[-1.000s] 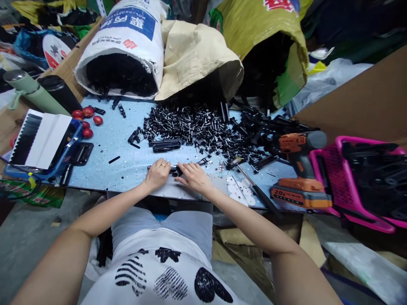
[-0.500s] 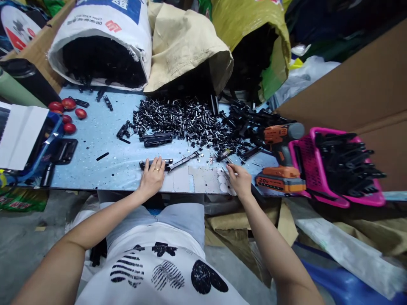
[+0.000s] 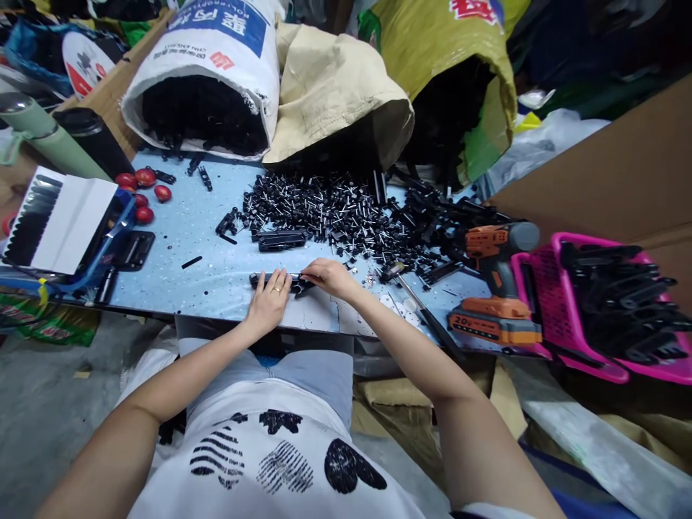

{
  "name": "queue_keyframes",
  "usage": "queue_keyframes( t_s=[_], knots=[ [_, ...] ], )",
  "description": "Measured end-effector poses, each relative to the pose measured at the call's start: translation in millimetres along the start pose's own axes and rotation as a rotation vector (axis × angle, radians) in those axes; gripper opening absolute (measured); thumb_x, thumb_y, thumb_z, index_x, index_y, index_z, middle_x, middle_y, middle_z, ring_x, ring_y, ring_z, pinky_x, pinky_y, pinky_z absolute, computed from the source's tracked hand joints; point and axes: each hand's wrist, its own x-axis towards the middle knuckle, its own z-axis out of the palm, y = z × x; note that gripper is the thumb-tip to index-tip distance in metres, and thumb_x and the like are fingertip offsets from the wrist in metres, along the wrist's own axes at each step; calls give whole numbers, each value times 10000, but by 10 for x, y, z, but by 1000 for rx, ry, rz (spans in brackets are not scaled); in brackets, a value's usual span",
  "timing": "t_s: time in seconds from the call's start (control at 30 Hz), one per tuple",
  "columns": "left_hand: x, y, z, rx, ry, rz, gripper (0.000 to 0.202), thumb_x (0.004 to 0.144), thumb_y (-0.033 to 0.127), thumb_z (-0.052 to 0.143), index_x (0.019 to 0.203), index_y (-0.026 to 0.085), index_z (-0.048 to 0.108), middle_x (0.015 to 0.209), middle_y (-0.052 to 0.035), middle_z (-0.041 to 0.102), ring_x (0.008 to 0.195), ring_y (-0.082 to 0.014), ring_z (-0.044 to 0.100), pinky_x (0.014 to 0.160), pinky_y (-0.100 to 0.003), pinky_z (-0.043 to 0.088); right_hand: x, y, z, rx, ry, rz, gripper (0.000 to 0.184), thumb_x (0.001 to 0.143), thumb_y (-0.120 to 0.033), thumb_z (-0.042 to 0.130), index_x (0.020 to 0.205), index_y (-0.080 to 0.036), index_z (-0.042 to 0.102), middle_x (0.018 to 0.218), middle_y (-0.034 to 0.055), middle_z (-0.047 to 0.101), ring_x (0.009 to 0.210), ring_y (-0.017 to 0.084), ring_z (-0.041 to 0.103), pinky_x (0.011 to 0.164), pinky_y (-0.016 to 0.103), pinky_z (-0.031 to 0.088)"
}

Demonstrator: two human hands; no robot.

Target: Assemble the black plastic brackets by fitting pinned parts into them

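Observation:
A long black plastic part (image 3: 254, 280) lies along the near side of the table, under my left hand (image 3: 267, 301). The fingers of that hand are laid over the part and hold it down. At the part's right end my right hand (image 3: 331, 278) has its thumb and fingers pinched together. What sits between those fingertips is too small to make out. A second dark piece (image 3: 303, 288) shows just below the right fingertips. To the right lies a hammer (image 3: 419, 304) with a metal shaft and black grip, untouched by either hand.
Behind the hands spreads a heap of small black parts and metal pins (image 3: 335, 213). An orange cordless drill (image 3: 494, 288) stands right, beside a pink basket (image 3: 570, 288) of black parts. Open sacks (image 3: 335, 94) line the back. Red fruits (image 3: 145, 215) and a blue bin (image 3: 127, 216) are left.
My right hand has moved left, from beside the hammer to the right end of the black plastic part. The left hand stays on the part. The whole view has shifted slightly.

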Motion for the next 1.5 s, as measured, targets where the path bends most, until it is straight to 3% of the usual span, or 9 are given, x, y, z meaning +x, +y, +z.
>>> queue_keyframes(
  t_s=[0.23,0.37,0.53,0.67,0.83,1.0,1.2,1.33,1.5],
  knots=[
    [13,-8,1,-4,-5,-15,466,920,140,324,1371,49,397,1449,-178,360,1372,-290,287,1128,-500,203,-218,-105,-327,-155,-61,143,430,878,-458,544,1197,-178,612,1052,92,665,955,205,574,775,290,427],
    [3,-10,-20,-40,-4,1,456,938,183,324,1367,52,403,1449,-167,363,1369,-280,297,1130,-484,221,-1157,8,-471,-460,181,817,442,945,-441,397,1168,-116,596,1044,151,638,955,241,555,780,319,397],
    [3,-7,4,-73,6,-26,462,941,195,327,1358,11,402,1444,-195,358,1380,-281,271,1136,-457,231,-1945,118,-465,-690,-53,1201,347,940,-337,380,1087,-102,589,977,162,625,920,280,556,693,334,340],
    [8,-10,18,-65,0,-15,464,945,199,310,1368,27,396,1443,-187,363,1378,-277,278,1134,-462,236,-1637,-146,-637,-445,58,1153,305,939,-375,384,1036,-155,570,901,108,632,750,213,572,610,289,320],
    [12,-3,21,-48,-8,-29,471,950,201,287,1377,30,387,1451,-185,350,1386,-275,262,1138,-461,224,-941,-762,-808,-69,380,825,379,967,-477,263,871,-207,511,608,19,533,526,156,486,518,255,310],
    [0,-5,-23,-35,-23,-9,469,949,196,294,1376,26,384,1444,-188,360,1373,-279,289,1125,-466,233,-667,-1044,-547,-176,-46,743,388,965,-480,276,797,-206,493,496,6,483,375,142,360,464,267,196],
    [48,-137,-61,19,33,72,425,963,197,272,1317,57,462,1372,-175,464,1276,-281,416,1079,-493,250,-1086,-578,-786,-334,43,1000,418,961,-498,285,921,-184,556,599,42,568,453,152,456,503,255,221],
    [220,-286,-59,89,-34,64,434,967,274,310,1258,14,500,1052,-212,619,974,-278,572,793,-391,419,-1561,-30,-869,-493,-34,1206,443,935,-505,359,909,-145,617,689,112,612,599,213,546,560,287,295],
    [385,-376,-113,104,-95,59,480,935,466,373,882,61,626,803,-174,625,793,-272,588,633,-335,391,-1277,13,-592,-555,227,648,485,913,-523,412,1131,-122,576,1069,165,623,977,257,559,826,380,385]
  ],
)
